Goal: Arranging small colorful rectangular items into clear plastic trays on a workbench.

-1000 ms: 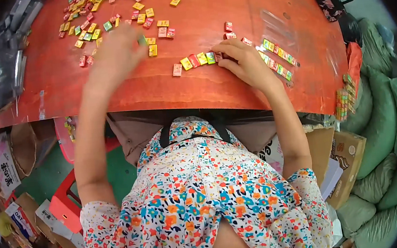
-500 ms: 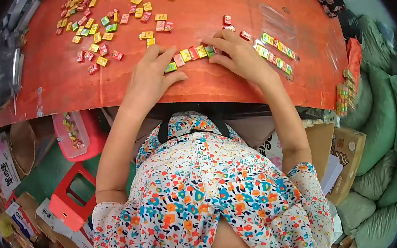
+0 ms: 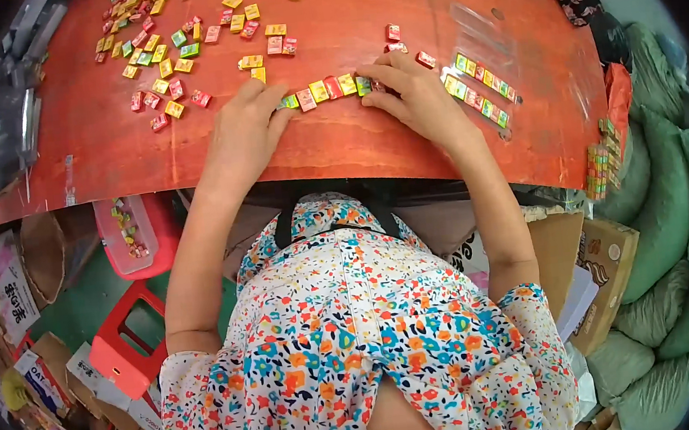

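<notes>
Between my hands a slightly bent row of small candy-like boxes point(image 3: 333, 88) lies side by side on the red tabletop point(image 3: 312, 147), in green, pink, yellow and red. At the row's left end my left hand point(image 3: 245, 129) has thumb and fingers closed round a small green box point(image 3: 290, 102), partly covered by the fingertips. My right hand point(image 3: 416, 98) grips the other end, where a small red box point(image 3: 378, 86) shows between thumb and forefinger, beside another green box point(image 3: 363, 85).
Two finished-looking rows of boxes point(image 3: 477, 100) lie right of my right hand, by clear plastic sleeves point(image 3: 480, 28). Many loose boxes point(image 3: 165, 66) are scattered at the far left. Stacked boxes point(image 3: 600, 167) sit at the right edge. Below stand a plastic tub point(image 3: 124, 238) and red stool point(image 3: 127, 343).
My left hand has shifted left and its fingers have come in round the green end box. That box now sits closer in line with the row. My right hand stays nearly still.
</notes>
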Tool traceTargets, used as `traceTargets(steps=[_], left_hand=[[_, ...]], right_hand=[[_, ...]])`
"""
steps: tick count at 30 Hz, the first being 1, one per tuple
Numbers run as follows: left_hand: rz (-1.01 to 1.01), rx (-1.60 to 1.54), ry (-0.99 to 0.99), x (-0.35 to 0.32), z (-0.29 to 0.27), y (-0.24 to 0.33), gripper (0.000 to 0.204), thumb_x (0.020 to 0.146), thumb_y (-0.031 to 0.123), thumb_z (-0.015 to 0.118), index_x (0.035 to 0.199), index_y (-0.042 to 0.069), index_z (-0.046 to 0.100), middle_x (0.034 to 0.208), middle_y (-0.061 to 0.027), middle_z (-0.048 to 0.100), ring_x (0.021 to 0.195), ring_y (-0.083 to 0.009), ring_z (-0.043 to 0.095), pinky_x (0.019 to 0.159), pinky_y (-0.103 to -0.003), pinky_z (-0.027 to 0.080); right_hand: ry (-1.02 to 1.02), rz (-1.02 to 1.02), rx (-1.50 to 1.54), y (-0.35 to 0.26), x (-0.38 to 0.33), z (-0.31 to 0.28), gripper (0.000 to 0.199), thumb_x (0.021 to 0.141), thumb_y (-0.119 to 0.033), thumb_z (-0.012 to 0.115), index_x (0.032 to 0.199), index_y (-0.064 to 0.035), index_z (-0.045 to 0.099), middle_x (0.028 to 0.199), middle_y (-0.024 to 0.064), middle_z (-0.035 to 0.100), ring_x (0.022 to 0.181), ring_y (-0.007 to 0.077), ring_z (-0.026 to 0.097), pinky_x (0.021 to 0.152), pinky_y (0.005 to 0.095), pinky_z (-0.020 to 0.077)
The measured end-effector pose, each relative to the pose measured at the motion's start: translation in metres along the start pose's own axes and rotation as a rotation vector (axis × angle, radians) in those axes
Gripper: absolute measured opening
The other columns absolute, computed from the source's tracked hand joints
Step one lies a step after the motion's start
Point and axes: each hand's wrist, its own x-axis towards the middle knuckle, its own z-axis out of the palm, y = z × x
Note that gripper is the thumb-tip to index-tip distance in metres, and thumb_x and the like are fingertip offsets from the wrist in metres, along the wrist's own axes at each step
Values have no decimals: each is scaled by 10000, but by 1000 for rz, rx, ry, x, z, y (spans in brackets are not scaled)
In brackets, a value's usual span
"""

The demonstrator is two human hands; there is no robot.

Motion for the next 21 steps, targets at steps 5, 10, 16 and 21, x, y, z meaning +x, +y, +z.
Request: traceTargets(steps=[5, 10, 16, 21], left_hand=[[-148, 70, 32, -6, 6, 14, 322, 836, 140, 707, 1122, 13, 632, 902, -165, 612, 799, -353, 638, 693, -435, 522], [-135, -43, 133, -5, 22, 10, 439, 780, 210, 781, 1142, 12, 632, 869, -159, 633, 717, -349, 642, 665, -417, 532], [-117, -31, 71, 4, 8, 13, 513, 753, 212, 797, 1189, 11, 618, 980, -148, 596, 816, -298, 638, 704, -395, 524], [54, 39, 25, 21, 15, 0, 463, 743, 181, 796, 1152, 21, 646, 987, -132, 574, 820, -262, 622, 730, -382, 513]], right_hand=[[33, -8, 10, 2, -3, 0, 365, 838, -169, 724, 1173, -45, 648, 949, 98, 592, 851, 251, 597, 756, 355, 485], [23, 4, -2, 2, -1, -1, 393, 827, -165, 733, 1190, -46, 640, 961, 100, 587, 847, 255, 594, 753, 361, 484], [-36, 39, 27, 6, -1, -10, 455, 810, -173, 744, 1236, -73, 618, 1083, 96, 596, 914, 271, 605, 782, 362, 494], [0, -14, -231, -2, 5, 2, 391, 829, -282, 715, 1182, -127, 651, 1107, 78, 613, 962, 277, 628, 775, 374, 521]])
